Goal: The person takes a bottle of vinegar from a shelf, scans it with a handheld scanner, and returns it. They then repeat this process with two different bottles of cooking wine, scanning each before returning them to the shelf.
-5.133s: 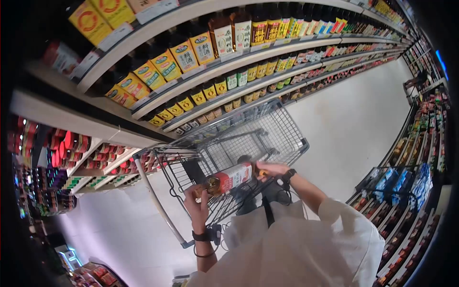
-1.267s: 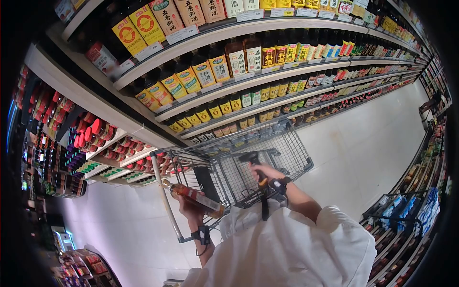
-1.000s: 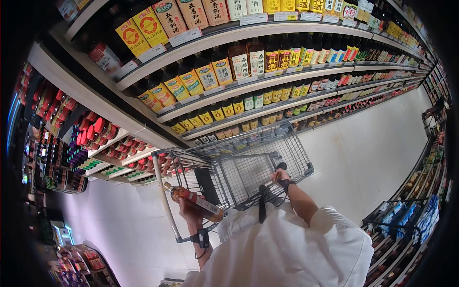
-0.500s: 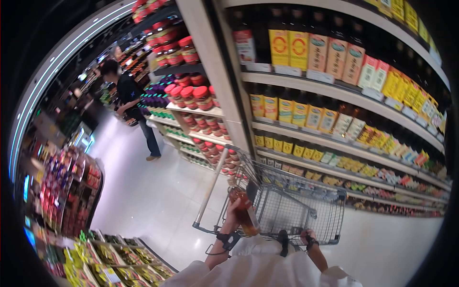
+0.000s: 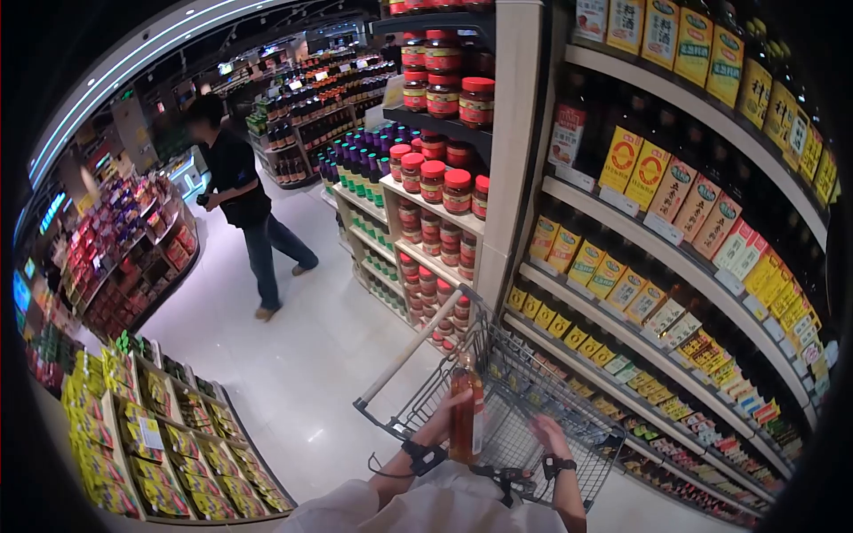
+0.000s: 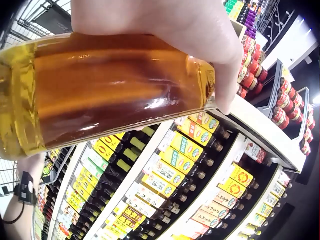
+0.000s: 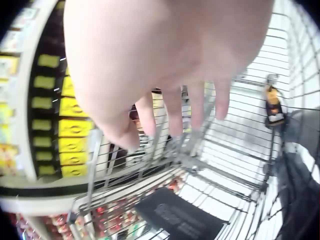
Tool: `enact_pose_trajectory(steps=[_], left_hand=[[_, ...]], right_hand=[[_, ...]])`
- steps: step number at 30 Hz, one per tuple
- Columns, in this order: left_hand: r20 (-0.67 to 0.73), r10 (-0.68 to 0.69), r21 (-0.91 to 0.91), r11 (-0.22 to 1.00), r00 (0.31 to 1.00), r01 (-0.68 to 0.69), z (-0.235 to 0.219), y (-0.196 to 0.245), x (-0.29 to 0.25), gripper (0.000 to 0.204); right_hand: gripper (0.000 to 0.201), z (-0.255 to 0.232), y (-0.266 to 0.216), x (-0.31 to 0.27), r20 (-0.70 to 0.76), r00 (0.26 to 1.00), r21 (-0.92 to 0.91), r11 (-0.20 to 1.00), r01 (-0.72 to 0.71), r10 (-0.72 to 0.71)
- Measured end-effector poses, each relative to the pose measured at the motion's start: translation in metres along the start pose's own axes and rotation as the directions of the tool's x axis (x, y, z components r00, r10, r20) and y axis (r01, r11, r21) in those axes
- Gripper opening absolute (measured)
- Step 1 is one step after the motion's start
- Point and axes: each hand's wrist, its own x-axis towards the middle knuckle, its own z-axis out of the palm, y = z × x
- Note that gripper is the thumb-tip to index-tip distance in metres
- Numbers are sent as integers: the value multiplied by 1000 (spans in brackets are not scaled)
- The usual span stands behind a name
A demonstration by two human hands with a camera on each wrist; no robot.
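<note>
At the far left of the head view stand low display racks of yellow and green packets (image 5: 151,435), and a person in dark clothes (image 5: 240,204) walks on the white floor (image 5: 293,355) behind them. Nearer to the middle, the left hand (image 5: 442,425) holds a tall glass bottle of amber liquid with a red and white label (image 5: 465,410) upright over the near edge of the grey wire shopping cart (image 5: 524,404). The fingers are curled round the lower body of the bottle; in the left wrist view they wrap over the top of the glass and the thumb tip presses its side. To the right, the right hand (image 5: 551,437) hovers above the cart basket with fingers straight and spread, and it holds nothing; in the right wrist view the fingertips hang just above the cart wire. Shelves of dark sauce bottles with yellow labels (image 5: 657,222) fill the right side.
</note>
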Motion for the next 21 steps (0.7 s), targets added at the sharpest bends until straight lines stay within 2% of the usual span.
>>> enact_pose_trajectory(steps=[1, 3, 6, 7, 8, 10, 11, 14, 15, 16, 17, 19, 20, 21], left_hand=[[32, -37, 10, 999, 999, 37, -5, -5, 4, 60], [106, -74, 55, 996, 992, 69, 3, -6, 3, 59], [226, -204, 81, 978, 953, 190, 16, -7, -3, 52], [271, -187, 47, 982, 944, 181, 22, -9, -5, 52], [272, -260, 42, 965, 926, 259, 17, -13, -2, 57], [369, -214, 64, 977, 904, 205, 14, -15, -7, 63], [380, -251, 71, 968, 890, 242, 11, -17, -6, 71], [405, -126, 57, 992, 906, 112, 18, -13, -16, 75], [399, -74, 115, 993, 914, 31, 25, -4, -23, 78], [392, -23, 175, 983, 920, -50, 34, 7, -31, 82], [368, -36, 277, 958, 929, -73, 25, 6, -24, 87], [345, 5, 509, 839, 938, -192, 8, 1, -20, 95], [362, 50, 625, 728, 931, -282, 6, 1, -22, 98], [398, 81, 719, 591, 914, -365, 6, 0, -21, 101]], right_hand=[[53, 30, -42, -6, 117, 991, 40, 997, 66, -70], [56, 79, -104, -14, 278, 940, -44, 975, 219, -198], [61, 142, -166, -34, 532, 750, -43, 872, 488, -394], [59, 157, -163, -29, 473, 761, 79, 882, 465, -444], [56, 161, -170, -29, 501, 739, 40, 865, 501, -451], [50, 180, -190, -37, 559, 691, -27, 822, 569, -459], [41, 172, -174, -28, 454, 770, 6, 866, 500, -448], [39, 189, -172, -35, 358, 750, 16, 807, 590, -556], [36, 196, -172, -37, 286, 735, -20, 763, 647, -615], [33, 204, -179, -43, 269, 766, -16, 793, 609, -583], [33, 210, -183, -45, 223, 739, -50, 750, 660, -636], [32, 222, -197, -51, 104, 651, -178, 630, 756, -752], [31, 225, -203, -49, 44, 594, -254, 566, 784, -803], [31, 230, -210, -48, -2, 609, -277, 586, 762, -793]])
